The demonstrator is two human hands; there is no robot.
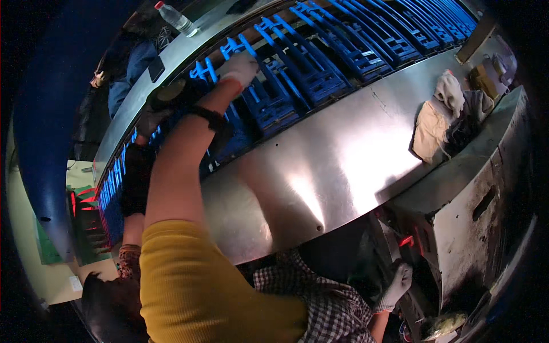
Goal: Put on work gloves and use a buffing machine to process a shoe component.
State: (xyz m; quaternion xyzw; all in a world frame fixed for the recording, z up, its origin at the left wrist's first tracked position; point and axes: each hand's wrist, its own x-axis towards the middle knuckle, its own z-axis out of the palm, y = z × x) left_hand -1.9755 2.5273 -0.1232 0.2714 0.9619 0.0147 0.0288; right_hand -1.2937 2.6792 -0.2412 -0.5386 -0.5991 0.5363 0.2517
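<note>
My left hand [239, 69], in a white glove with an orange cuff, reaches up over a long row of blue slotted metal pieces [321, 79]. Its fingers are curled at the upper end of one blue piece, partly hidden behind the glove's back. A dark band circles my left wrist. Down at the lower right, my right hand [397, 286] wears a similar glove. Its fingers are curled in beside the grimy metal housing, and no object shows in them.
A bare metal ledge [297, 183] runs along the blue row. Cloths and gloves [437, 114] lie at its right end, above a worn metal housing [474, 211]. On the far rail stand a bottle [176, 20] and a phone [156, 69]. A co-worker's dark-sleeved arm [137, 177] reaches in at left.
</note>
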